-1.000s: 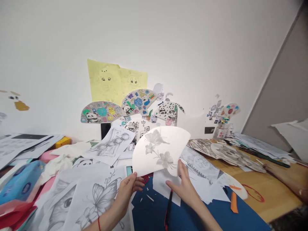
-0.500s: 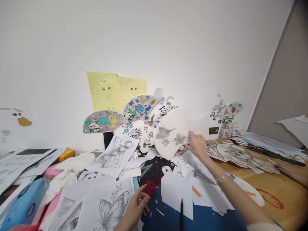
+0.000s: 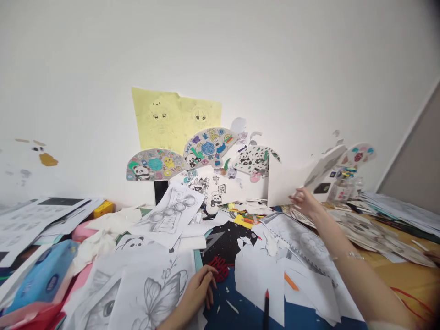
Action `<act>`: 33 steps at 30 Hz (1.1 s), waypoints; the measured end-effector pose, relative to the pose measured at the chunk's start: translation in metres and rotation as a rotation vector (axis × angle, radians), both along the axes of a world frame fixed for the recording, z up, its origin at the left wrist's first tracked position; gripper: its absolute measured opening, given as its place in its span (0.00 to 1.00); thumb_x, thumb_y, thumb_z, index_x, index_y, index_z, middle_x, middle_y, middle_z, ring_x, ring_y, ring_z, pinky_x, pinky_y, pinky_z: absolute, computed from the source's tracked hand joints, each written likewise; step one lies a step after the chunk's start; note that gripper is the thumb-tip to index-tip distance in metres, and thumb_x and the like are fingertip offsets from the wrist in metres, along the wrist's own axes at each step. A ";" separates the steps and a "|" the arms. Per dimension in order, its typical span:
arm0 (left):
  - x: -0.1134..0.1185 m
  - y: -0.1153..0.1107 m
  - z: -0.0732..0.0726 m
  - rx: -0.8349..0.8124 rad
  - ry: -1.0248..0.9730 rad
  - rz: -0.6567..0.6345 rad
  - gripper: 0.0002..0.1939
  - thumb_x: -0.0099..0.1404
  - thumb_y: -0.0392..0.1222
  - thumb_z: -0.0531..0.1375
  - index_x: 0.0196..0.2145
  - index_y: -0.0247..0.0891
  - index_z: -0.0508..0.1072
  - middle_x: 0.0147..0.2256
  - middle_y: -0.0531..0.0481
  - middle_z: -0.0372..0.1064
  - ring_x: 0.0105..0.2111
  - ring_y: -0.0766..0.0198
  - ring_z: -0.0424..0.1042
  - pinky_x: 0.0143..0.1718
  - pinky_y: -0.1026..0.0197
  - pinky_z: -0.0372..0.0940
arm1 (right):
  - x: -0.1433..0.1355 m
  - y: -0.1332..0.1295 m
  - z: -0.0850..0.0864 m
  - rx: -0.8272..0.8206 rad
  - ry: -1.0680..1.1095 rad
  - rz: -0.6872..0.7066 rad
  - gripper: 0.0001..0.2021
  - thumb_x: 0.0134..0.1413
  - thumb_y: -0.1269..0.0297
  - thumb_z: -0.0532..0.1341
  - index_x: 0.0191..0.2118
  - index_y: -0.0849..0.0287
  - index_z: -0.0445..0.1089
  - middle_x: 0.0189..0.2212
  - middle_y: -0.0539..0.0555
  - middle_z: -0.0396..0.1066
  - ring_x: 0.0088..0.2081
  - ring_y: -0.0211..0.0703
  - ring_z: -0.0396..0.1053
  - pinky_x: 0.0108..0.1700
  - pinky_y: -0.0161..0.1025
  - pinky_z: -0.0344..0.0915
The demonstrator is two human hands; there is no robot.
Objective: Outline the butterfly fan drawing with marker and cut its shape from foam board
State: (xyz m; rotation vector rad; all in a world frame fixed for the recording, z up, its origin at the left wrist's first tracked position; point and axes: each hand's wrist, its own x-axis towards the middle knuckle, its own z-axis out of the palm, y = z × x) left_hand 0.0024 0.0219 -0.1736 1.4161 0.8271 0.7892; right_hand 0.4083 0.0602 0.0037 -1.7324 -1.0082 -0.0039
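My left hand [image 3: 197, 293] is low at the middle, its curled fingers at the left edge of a red paper-cut [image 3: 220, 269], which they appear to pinch; the contact is partly hidden. Farther back, my right arm stretches toward the wall. My right hand [image 3: 305, 201] has its bent fingers at the lower end of a white paper fan [image 3: 328, 164] with grey drawing, turned nearly edge-on. Beside it a plain white sheet [image 3: 283, 183] stands against the wall. Below lie white paper pieces [image 3: 259, 279] and a black pencil with a red tip [image 3: 266, 307].
Decorated panda fans [image 3: 208, 149] and a yellow drawing sheet [image 3: 175, 114] are on the wall. Pencil drawings [image 3: 158, 298] and a blue tissue pack [image 3: 43, 279] crowd the left. A spiral sketchbook [image 3: 305, 238], round drawn fans [image 3: 378, 233] and clear jars [image 3: 342, 190] stand or lie right.
My right hand has carried the flower-drawn fan rightward and turned it, uncovering the panda fan and coloured pencils behind. My left hand stays by the red paper-cut. The view has shifted slightly.
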 end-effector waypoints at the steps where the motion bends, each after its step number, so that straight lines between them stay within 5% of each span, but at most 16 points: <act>1: -0.001 -0.001 0.001 0.000 -0.001 0.002 0.23 0.59 0.62 0.51 0.37 0.38 0.63 0.26 0.55 0.63 0.14 0.71 0.64 0.11 0.69 0.56 | -0.020 -0.002 -0.015 -0.027 0.072 0.079 0.16 0.53 0.54 0.52 0.33 0.63 0.66 0.28 0.60 0.71 0.29 0.42 0.70 0.32 0.39 0.63; 6: -0.012 0.002 0.014 0.078 -0.011 0.039 0.24 0.58 0.59 0.56 0.43 0.36 0.68 0.32 0.50 0.67 0.18 0.70 0.66 0.16 0.67 0.60 | -0.115 -0.035 -0.088 -0.096 0.299 0.316 0.26 0.39 0.52 0.62 0.44 0.61 0.61 0.23 0.49 0.67 0.23 0.40 0.66 0.26 0.36 0.62; 11: -0.029 0.014 0.038 0.272 0.018 0.180 0.21 0.61 0.54 0.57 0.46 0.36 0.72 0.39 0.43 0.72 0.23 0.68 0.68 0.25 0.64 0.64 | -0.149 -0.058 -0.125 -0.232 0.352 0.536 0.27 0.40 0.48 0.60 0.45 0.62 0.62 0.21 0.47 0.67 0.22 0.39 0.64 0.26 0.36 0.59; 15: -0.027 0.012 0.058 0.440 0.108 0.206 0.20 0.57 0.50 0.62 0.45 0.37 0.74 0.42 0.43 0.72 0.27 0.65 0.69 0.27 0.65 0.63 | -0.155 -0.061 -0.137 -0.351 0.169 0.505 0.30 0.41 0.45 0.60 0.47 0.60 0.62 0.25 0.48 0.69 0.27 0.44 0.67 0.31 0.38 0.60; 21: -0.025 0.001 0.072 0.549 0.240 0.317 0.16 0.60 0.51 0.59 0.28 0.34 0.75 0.24 0.48 0.71 0.23 0.62 0.68 0.27 0.64 0.61 | -0.179 -0.069 -0.146 -0.414 -0.192 0.474 0.26 0.41 0.43 0.60 0.42 0.58 0.65 0.21 0.46 0.68 0.29 0.45 0.66 0.43 0.44 0.57; 28: -0.042 0.002 0.100 0.658 0.307 0.081 0.15 0.62 0.48 0.58 0.27 0.37 0.77 0.24 0.48 0.72 0.22 0.64 0.67 0.26 0.65 0.60 | -0.174 -0.069 -0.144 -0.421 -0.258 0.474 0.28 0.42 0.42 0.60 0.45 0.58 0.63 0.22 0.47 0.67 0.32 0.47 0.67 0.47 0.45 0.56; 33: -0.051 0.005 0.114 0.781 0.385 0.092 0.16 0.63 0.47 0.57 0.23 0.37 0.74 0.21 0.51 0.66 0.22 0.65 0.62 0.26 0.66 0.57 | -0.171 -0.069 -0.139 -0.400 -0.260 0.451 0.29 0.42 0.43 0.61 0.45 0.59 0.64 0.21 0.47 0.67 0.31 0.46 0.67 0.50 0.45 0.55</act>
